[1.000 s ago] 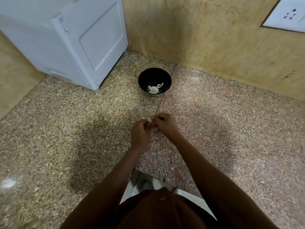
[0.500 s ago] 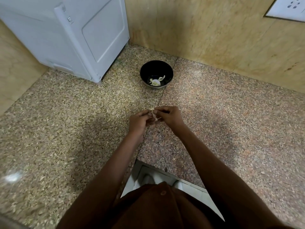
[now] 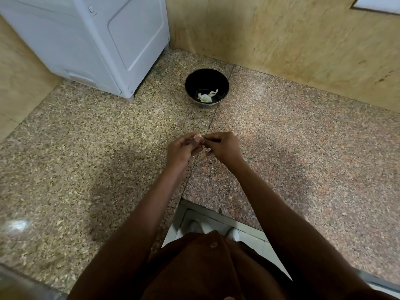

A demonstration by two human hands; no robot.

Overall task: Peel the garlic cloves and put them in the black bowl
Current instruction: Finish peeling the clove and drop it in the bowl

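Note:
A small garlic clove (image 3: 198,137) with pale papery skin is pinched between the fingertips of my left hand (image 3: 182,149) and my right hand (image 3: 223,146), above the granite counter. Both hands meet at the clove, fingers curled round it. Most of the clove is hidden by the fingers. The black bowl (image 3: 194,79) stands farther back on the counter, near the wall corner, with a few white peeled garlic pieces (image 3: 205,96) lying in its bottom.
A white appliance (image 3: 91,40) stands at the back left on the speckled granite counter (image 3: 86,148). Beige stone walls close the back and left. The counter's front edge has a notch where white shoes (image 3: 194,227) show on the floor below.
My hands stay joined on the clove and work at its skin, and they have shifted slightly forward toward the bowl. The camera has tilted a little. The bowl's contents look the same.

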